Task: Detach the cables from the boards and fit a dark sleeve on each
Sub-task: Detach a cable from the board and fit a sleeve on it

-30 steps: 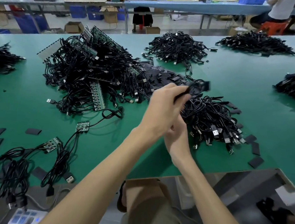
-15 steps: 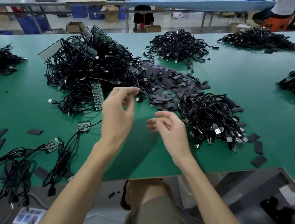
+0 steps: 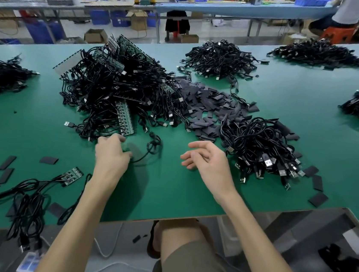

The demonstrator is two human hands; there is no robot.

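Head view: left hand [image 3: 111,154] is down on the worktop [image 3: 168,190], fingers curled over one end of a loose cable [image 3: 153,147] that trails off rightward; whether it has a grip is hidden. Right hand [image 3: 210,162] hovers loosely spread and empty, the nearer one to the dark sleeves [image 3: 208,108] beyond.

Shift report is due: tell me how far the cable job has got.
Done, apparently: the detached bundle by the open right hand. In hand: the left hand grips a loose cable at the heap's foot. Left: the big heap tangled with boards, plus a full sleeve pile.
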